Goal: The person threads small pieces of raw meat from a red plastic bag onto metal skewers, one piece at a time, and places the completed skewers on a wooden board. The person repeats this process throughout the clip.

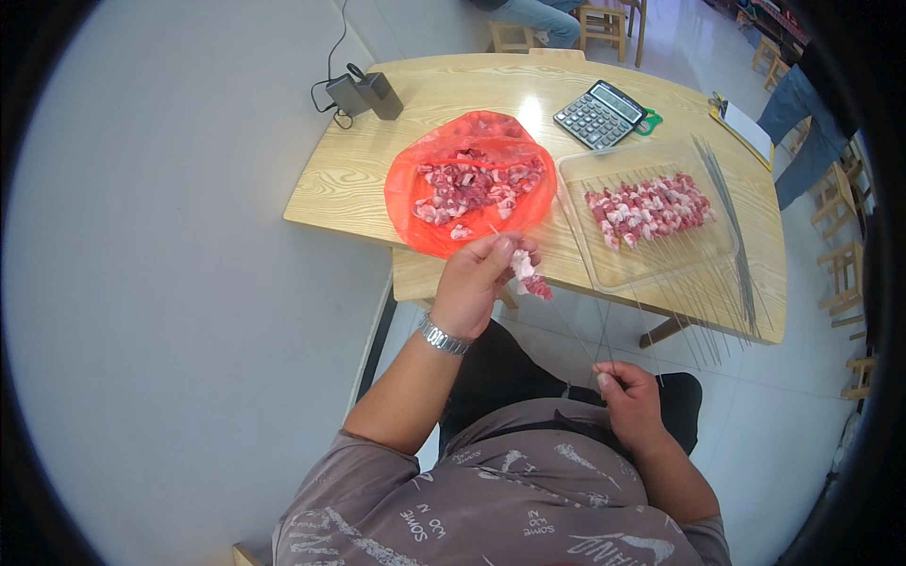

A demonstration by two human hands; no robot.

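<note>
My left hand (476, 283) pinches a piece of meat near the tip of a thin metal skewer (572, 332), close to the near rim of a red plastic bag (403, 205). Raw meat pieces (531, 272) are threaded just below those fingers. My right hand (630, 396), low over my lap, holds the skewer's lower part and at least one more skewer. Loose chunks of raw meat (463, 187) lie in the open bag. To its right, a clear plastic tray (609, 283) holds several loaded meat skewers (648, 209), their bare ends sticking out over the near edge.
Bare metal skewers (729, 219) lie along the tray's right side. A calculator (600, 114), a green object (649, 122), a clipboard (743, 133) and black adapters (364, 95) are on the wooden table (340, 177). A wall stands left. Two people (803, 120) and wooden stools (601, 32) are beyond.
</note>
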